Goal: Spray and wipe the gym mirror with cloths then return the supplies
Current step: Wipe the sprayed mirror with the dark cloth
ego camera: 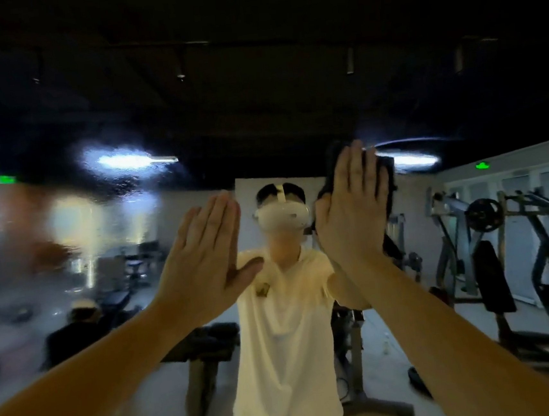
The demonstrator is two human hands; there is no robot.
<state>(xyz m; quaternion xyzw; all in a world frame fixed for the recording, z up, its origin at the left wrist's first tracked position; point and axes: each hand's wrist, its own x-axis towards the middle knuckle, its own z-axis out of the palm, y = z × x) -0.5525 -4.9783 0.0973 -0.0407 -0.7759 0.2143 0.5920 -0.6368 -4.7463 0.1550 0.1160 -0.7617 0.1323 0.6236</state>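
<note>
Nearest the camera: two bare forearms, raised from the lower corners toward the glass.

At centre, the left hand (204,258): open, fingers straight and together, thumb spread, palm facing the mirror (77,226). No cloth visible beneath it; contact with the glass not certain.

Higher and just beside it, the right hand (351,214): also flat, fingers straight, gripping nothing, pressing a dark cloth (386,177) against the mirror. Cloth visible past the fingertips, beside the thumb and along the little-finger side.

Handling, as a judgement: soft, light and limp; bunches readily under the palm. Best worked with broad flat pressure over its middle, and pinched at a gathered edge for carrying. Probably glides on wet glass and drags on dry. Glass rigid and breakable, so even, moderate pressure advised.

On the glass to the left: a misted patch (123,185), beaded and streaky, apparently spray not yet wiped.

Farthest, in reflection only: a person (282,341) in a pale shirt with a white headset (282,218), a bench (206,345), a weight machine (512,252) at right, a strip light (128,161), a green exit sign (482,165). Spray bottle not in view.
</note>
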